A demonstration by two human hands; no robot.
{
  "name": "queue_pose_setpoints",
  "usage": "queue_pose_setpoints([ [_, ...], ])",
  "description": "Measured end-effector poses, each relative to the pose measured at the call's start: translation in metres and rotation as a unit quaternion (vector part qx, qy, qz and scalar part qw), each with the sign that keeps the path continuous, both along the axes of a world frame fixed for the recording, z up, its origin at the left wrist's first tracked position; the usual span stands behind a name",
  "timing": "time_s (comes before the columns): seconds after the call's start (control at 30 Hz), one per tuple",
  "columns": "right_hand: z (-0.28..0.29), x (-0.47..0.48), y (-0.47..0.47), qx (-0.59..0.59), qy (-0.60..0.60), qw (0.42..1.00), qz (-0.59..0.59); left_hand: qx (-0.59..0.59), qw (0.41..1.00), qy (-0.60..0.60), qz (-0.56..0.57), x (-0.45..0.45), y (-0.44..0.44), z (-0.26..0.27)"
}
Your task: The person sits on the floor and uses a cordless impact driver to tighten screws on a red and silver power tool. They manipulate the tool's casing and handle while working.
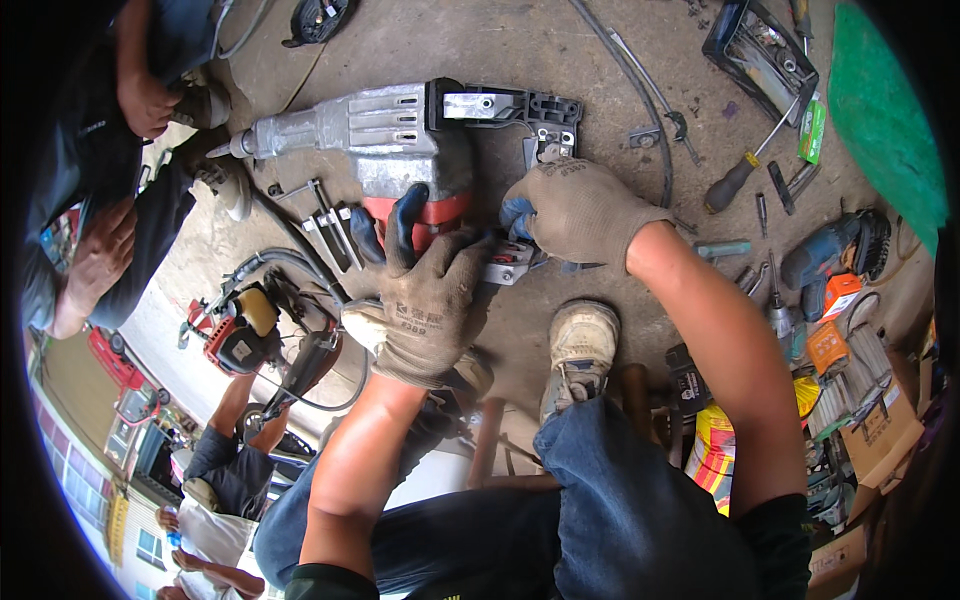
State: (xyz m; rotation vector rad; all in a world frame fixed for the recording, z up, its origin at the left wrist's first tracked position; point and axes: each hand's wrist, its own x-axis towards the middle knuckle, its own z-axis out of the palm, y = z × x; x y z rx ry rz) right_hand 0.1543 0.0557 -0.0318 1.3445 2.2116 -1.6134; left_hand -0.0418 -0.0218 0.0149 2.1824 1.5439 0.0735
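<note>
A demolition hammer (375, 124) with a grey metal housing and a red band lies on the concrete floor, its nose to the left and its rear handle frame opened up. My left hand (427, 300), in a brown knit glove with blue fingertips, rests spread on the red motor end. Beside the lower end of the handle frame, my right hand (577, 210), gloved alike, has its fingers curled; whether something small is between them is hidden. A metal bracket (506, 271) with a red part shows between my hands. A black cable (666, 161) runs along the floor past my right hand.
Right: a screwdriver (731, 184), a black parts tray (802, 82), a cordless drill (832, 255), cardboard boxes (881, 439). Left: hex keys (330, 221) and a small red engine machine (240, 341). One person sits close by at upper left, hands (146, 105) near the hammer's tip; others are at lower left.
</note>
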Motion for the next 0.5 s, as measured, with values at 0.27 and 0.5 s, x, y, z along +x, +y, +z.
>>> queue_pose_setpoints([
  [0.27, 0.0, -0.003, 0.009, 0.013, 0.011, 0.996, 0.082, -0.003, 1.0, 0.022, -0.018, 0.004, 0.004, 0.006],
  [0.5, 0.01, -0.02, 0.02, 0.068, -0.01, 0.979, 0.191, 0.01, 1.0, 0.003, 0.005, 0.003, 0.002, -0.001],
])
